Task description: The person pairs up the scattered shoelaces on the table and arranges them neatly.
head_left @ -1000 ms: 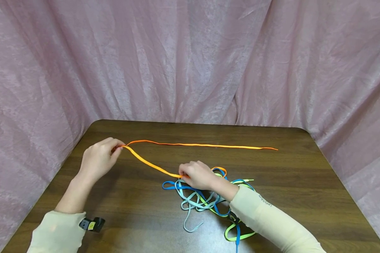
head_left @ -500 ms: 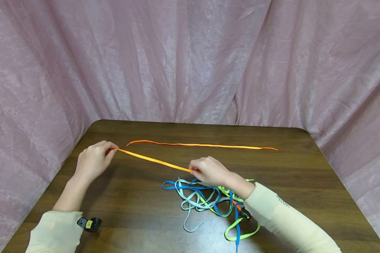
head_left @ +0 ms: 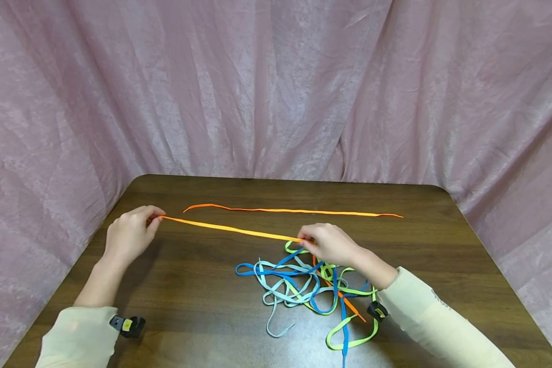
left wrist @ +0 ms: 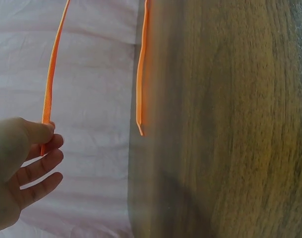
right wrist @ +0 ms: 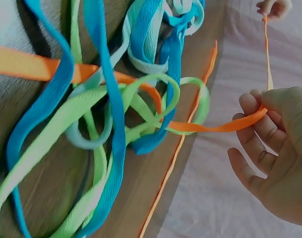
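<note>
An orange shoelace (head_left: 230, 229) stretches almost straight between both hands, above the table. My left hand (head_left: 131, 232) pinches it close to one end between thumb and index finger; the tip pokes out below the pinch in the left wrist view. Farther along, my right hand (head_left: 333, 245) pinches the same lace between thumb and fingers. From there the lace (right wrist: 230, 125) runs down through a tangle, and its tail slants out at the front. Blue (head_left: 345, 337), lime green (head_left: 335, 348) and light blue laces (head_left: 276, 336) loop over one another in that tangle, below the right hand.
A second orange shoelace (head_left: 303, 211) lies nearly straight across the back of the brown wooden table (head_left: 188, 317). Pink curtains (head_left: 257, 92) hang around the table's back and sides. Each sleeve carries a small black wrist camera (head_left: 133, 327).
My right hand has slid right and slightly back, drawing the orange lace longer and straighter. My left hand has shifted a little left, away from the lace lying at the back.
</note>
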`<state>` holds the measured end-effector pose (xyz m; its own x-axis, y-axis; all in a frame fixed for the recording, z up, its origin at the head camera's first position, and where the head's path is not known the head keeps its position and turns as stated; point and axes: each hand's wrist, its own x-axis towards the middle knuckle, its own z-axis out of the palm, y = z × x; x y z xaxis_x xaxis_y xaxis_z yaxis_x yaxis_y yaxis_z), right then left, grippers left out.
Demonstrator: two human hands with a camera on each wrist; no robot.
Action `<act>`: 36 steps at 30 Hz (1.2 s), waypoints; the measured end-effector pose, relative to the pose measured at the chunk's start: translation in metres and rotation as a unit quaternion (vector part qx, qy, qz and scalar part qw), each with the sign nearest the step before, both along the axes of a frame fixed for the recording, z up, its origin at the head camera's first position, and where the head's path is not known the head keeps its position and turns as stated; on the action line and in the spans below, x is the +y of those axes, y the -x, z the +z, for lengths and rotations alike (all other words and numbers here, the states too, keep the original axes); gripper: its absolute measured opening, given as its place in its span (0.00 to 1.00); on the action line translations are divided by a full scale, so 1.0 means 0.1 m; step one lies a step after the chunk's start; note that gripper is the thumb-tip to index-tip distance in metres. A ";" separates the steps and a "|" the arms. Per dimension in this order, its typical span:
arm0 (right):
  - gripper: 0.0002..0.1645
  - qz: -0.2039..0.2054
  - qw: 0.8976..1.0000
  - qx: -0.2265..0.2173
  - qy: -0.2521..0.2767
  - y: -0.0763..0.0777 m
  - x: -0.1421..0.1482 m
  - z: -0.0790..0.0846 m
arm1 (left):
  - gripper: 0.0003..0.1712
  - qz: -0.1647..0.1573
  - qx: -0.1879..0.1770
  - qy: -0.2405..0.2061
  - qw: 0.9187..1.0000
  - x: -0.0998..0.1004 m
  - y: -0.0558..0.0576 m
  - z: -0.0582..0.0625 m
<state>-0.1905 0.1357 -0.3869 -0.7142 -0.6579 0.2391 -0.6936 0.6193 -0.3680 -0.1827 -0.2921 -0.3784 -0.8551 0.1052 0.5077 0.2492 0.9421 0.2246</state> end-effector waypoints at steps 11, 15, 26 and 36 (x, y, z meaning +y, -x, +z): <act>0.03 -0.042 0.999 -0.004 0.013 -0.03 0.33 0.04 | 0.05 0.013 -0.006 -0.003 1.000 -0.06 0.00 -0.05; 0.03 -0.053 0.998 -0.009 0.026 -0.04 0.44 0.03 | 0.05 0.017 -0.007 -0.003 1.000 -0.09 0.00 -0.06; 0.03 -0.072 0.997 0.001 0.036 -0.09 0.66 0.00 | 0.04 0.024 -0.009 -0.004 1.000 -0.15 0.00 -0.08; 0.02 -0.088 0.995 0.005 0.045 -0.12 0.89 -0.07 | 0.03 0.030 -0.001 -0.009 1.000 -0.23 -0.01 -0.06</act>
